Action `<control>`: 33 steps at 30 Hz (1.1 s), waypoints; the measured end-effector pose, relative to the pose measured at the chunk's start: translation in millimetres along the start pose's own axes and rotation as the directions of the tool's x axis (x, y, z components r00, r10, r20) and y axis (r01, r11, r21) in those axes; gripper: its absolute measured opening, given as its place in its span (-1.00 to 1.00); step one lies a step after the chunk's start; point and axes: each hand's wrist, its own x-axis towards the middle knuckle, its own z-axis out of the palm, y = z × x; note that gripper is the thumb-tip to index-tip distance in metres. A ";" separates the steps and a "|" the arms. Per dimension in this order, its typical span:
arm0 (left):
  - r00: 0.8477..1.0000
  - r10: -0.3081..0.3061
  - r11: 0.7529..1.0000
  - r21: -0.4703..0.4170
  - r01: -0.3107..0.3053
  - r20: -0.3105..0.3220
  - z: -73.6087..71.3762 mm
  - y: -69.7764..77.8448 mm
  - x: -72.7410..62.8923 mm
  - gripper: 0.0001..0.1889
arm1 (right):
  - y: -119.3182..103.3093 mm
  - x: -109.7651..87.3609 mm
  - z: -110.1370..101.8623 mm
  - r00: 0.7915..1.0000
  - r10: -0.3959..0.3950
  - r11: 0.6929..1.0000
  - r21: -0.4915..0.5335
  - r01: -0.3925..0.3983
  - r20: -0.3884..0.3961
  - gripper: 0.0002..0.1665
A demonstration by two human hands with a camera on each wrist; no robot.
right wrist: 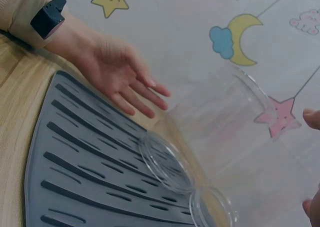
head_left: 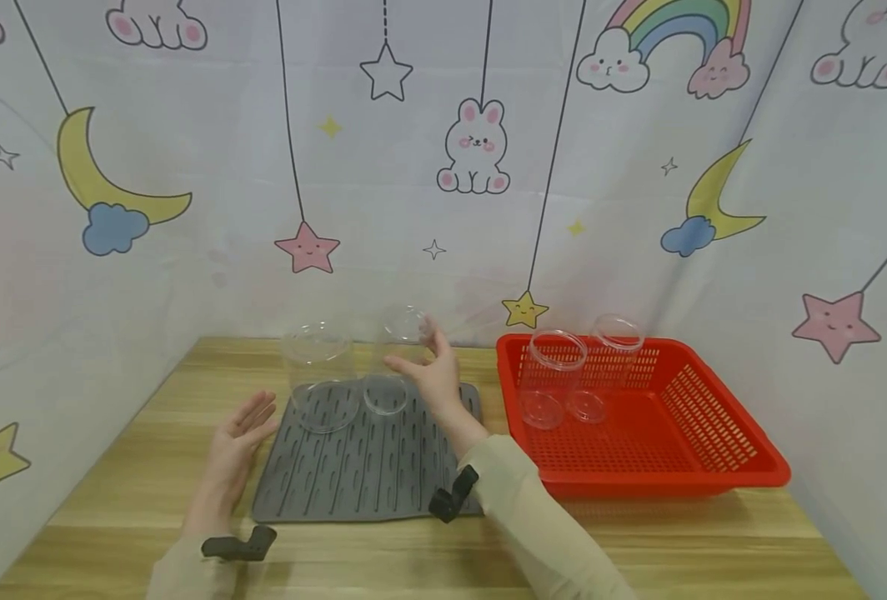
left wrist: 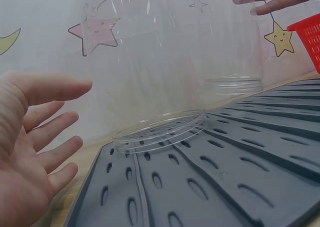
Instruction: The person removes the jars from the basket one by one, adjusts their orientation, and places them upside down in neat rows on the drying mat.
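Observation:
On the grey ridged mat [head_left: 353,475] stand a wide clear plastic jar [head_left: 322,379] and, to its right, a narrower clear jar [head_left: 386,395]. My right hand [head_left: 438,377] is at the narrower jar's right side, thumb and fingers spread apart around its upper part; contact is hard to tell through the clear wall. My left hand [head_left: 239,442] is left of the wide jar, palm toward it, fingers loosely extended. In the left wrist view a gap shows between the left fingers [left wrist: 55,129] and the wide jar [left wrist: 145,77]. Nothing is in that hand.
To the mat's right sits a red perforated plastic basket [head_left: 646,479], with two clear jars [head_left: 544,379] [head_left: 608,367] standing in its left part. All rests on a wooden table [head_left: 353,562]. A white cartoon-printed cloth [head_left: 413,208] hangs close behind.

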 end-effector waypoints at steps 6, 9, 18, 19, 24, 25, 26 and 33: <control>0.999 -0.039 0.999 0.022 0.040 -0.021 0.6 0.3 0.3 -0.24 | 3.0 3.0 0.2 0.999 0.042 0.999 -0.035 -0.041 0.031 0.09; 0.995 -0.089 0.995 0.051 0.091 -0.037 0.2 1.2 0.3 -0.22 | 4.4 4.4 0.9 0.998 0.058 0.997 -0.056 -0.056 0.038 0.09; 0.983 -0.170 0.970 0.162 0.181 -0.075 2.3 4.5 2.1 -0.19 | 5.4 6.6 7.3 0.997 0.035 0.993 -0.116 -0.026 0.074 0.05; 0.983 -0.169 0.968 0.173 0.180 -0.077 2.9 4.5 1.9 -0.19 | 4.9 6.7 7.8 0.996 0.037 0.992 -0.120 -0.027 0.080 0.05; 0.983 -0.164 0.966 0.186 0.178 -0.087 4.4 4.0 1.5 -0.20 | 2.4 7.3 9.4 0.993 0.059 0.990 -0.133 -0.046 0.098 0.05; 0.983 -0.163 0.967 0.184 0.177 -0.088 4.3 3.7 1.5 -0.20 | 2.4 7.6 9.5 0.993 0.063 0.990 -0.132 -0.049 0.101 0.05; 0.982 -0.164 0.967 0.185 0.178 -0.089 4.2 3.3 1.5 -0.20 | 2.4 8.0 9.6 0.992 0.066 0.989 -0.136 -0.052 0.104 0.05; 0.982 -0.150 0.965 0.198 0.170 -0.111 3.6 0.4 1.5 -0.20 | 3.3 12.4 9.7 0.989 0.064 0.986 -0.160 -0.043 0.133 0.05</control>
